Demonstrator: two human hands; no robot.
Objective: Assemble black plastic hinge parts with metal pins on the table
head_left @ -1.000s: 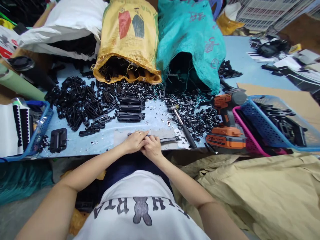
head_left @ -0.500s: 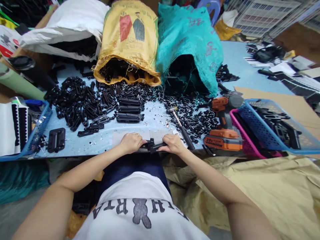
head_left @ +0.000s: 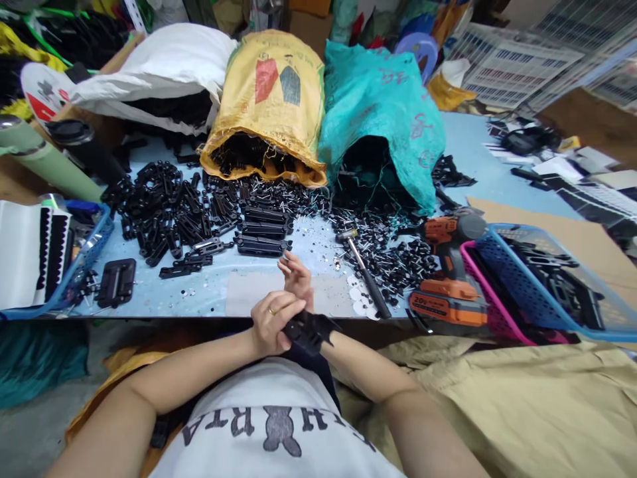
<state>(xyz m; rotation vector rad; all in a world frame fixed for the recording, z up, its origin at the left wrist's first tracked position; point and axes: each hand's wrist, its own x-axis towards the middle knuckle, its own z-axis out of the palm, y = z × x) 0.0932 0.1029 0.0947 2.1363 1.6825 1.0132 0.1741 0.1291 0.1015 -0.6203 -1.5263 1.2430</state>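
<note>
Blue table (head_left: pixel 162 295) mid-frame. Lower centre: left hand (head_left: pixel 271 320) clamped on black part (head_left: pixel 311 333); right hand (head_left: pixel 298 279) close, fingers up, can't tell its hold. Best grip part firmly.

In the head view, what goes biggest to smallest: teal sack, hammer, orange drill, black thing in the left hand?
1. Teal sack
2. Orange drill
3. Hammer and black thing: unsure. The hammer looks longer, but the black thing is nearer the camera and partly covered by the left hand.
</note>
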